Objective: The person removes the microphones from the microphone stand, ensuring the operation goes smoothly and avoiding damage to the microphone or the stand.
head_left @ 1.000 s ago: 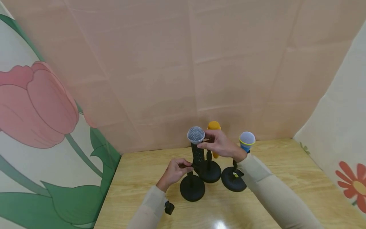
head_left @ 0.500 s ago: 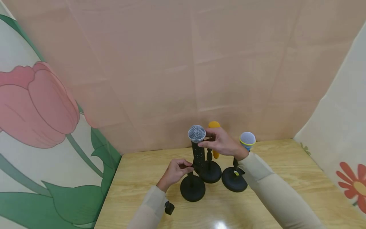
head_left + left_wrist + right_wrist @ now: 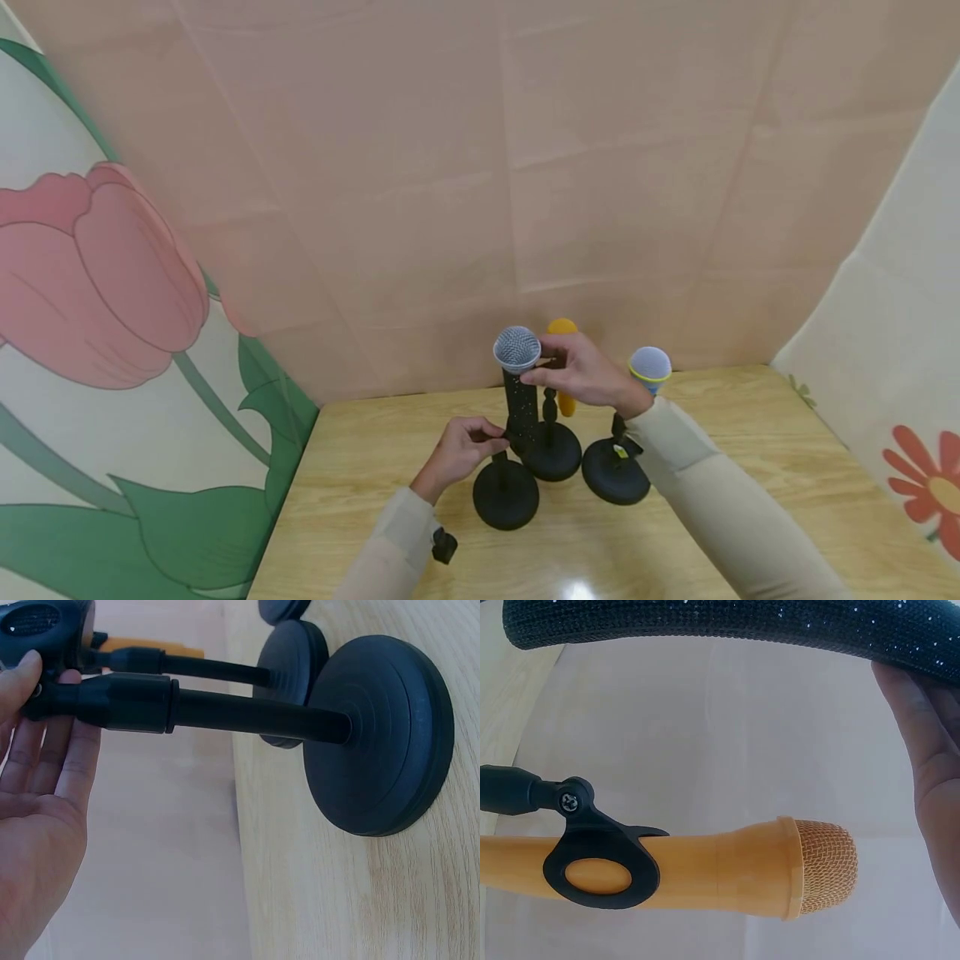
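A black glittery microphone (image 3: pixel 521 408) with a silver mesh head stands nearly upright in the head view. My right hand (image 3: pixel 581 372) grips it just below the head; in the right wrist view fingers touch its sparkly body (image 3: pixel 780 622). Lower down, my left hand (image 3: pixel 461 454) pinches the clip at the top of the front black microphone stand (image 3: pixel 506 496). The left wrist view has the thumb on this clip (image 3: pixel 49 630) and fingers behind the joint, with the stand's round base on the table. The microphone's lower end is beside the clip, partly hidden by it.
Behind the right hand, an orange microphone (image 3: pixel 705 870) sits in the clip of a second black stand (image 3: pixel 553 452). Farther right, a blue microphone with a white head (image 3: pixel 650 363) is on a third stand (image 3: pixel 615 471). A pink cloth (image 3: pixel 375 208) hangs behind the wooden table (image 3: pixel 360 475).
The glittery microphone's head has risen slightly and shifted a little right with my right hand. My left hand keeps its place at the clip.
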`<state>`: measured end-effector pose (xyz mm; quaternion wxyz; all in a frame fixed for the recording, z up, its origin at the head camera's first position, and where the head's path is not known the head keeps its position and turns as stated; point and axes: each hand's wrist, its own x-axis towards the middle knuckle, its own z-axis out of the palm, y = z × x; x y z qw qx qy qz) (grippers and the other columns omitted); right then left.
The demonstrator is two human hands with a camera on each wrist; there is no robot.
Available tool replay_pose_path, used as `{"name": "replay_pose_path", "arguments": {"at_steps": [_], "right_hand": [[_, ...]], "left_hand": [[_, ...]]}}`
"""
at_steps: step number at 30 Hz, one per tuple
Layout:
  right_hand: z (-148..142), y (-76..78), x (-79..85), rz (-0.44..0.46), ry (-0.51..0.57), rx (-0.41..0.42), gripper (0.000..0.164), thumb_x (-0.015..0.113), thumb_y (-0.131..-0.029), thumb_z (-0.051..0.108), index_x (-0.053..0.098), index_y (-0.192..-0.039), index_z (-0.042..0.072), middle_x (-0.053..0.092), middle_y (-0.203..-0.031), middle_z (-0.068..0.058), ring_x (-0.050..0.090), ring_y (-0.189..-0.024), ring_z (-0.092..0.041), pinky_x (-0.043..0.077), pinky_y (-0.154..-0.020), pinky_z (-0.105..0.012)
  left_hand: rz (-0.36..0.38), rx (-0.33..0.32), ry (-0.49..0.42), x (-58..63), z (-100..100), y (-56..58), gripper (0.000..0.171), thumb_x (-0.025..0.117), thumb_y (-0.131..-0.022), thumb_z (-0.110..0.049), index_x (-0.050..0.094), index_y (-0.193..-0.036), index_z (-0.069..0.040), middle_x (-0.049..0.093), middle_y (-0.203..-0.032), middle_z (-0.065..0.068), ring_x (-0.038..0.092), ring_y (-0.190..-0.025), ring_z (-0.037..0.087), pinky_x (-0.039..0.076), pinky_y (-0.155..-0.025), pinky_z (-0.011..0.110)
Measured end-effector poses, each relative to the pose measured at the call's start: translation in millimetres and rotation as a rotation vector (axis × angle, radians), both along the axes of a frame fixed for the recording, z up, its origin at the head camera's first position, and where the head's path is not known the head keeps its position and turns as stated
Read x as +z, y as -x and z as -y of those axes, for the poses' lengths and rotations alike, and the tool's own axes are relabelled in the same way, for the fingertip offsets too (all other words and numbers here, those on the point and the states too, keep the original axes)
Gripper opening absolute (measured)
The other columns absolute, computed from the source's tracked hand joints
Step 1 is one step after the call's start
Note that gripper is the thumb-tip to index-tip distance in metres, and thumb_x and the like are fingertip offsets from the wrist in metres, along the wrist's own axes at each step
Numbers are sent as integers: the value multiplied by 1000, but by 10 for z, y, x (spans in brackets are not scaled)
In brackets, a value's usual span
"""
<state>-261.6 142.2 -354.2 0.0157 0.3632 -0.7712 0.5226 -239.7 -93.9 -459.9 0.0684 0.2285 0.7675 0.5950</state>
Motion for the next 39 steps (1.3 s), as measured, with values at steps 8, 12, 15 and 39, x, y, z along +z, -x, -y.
{"name": "replay_pose_path", "arguments": {"at_steps": [8,12,15,39], "right_hand": [[-4,7,31,0,4,13,33,73,-89,1,65,-120,-6,70,-110,-15,69,-104,-33,57,-84,-34],[-9,2,27,-5,6,4,34,75,-88,1,66,-120,-5,71,-110,-14,70,-104,-29,57,-84,-33],[-17,-24,11,10,8,-22,35,75,-88,3,66,-122,-3,71,-111,-13,69,-103,-28,57,-84,-31],[102,-79,16,-20,50,-129,37,81,-83,5,70,-118,-2,72,-112,-13,70,-102,-27,58,-79,-32]], "left_hand": [[-1,-6,-11,-14,2,13,8,72,-87,6,73,-94,10,73,-93,21,69,-79,10,56,-72,22],[0,-6,-12,-20,0,5,8,72,-87,6,73,-94,10,73,-93,21,69,-79,8,56,-72,22],[-3,-5,-9,-14,-1,-10,8,72,-87,6,73,-94,10,73,-93,21,69,-79,9,56,-72,22],[-33,-18,9,31,13,-10,9,72,-87,6,73,-95,10,72,-95,22,71,-85,26,56,-72,22]]}}
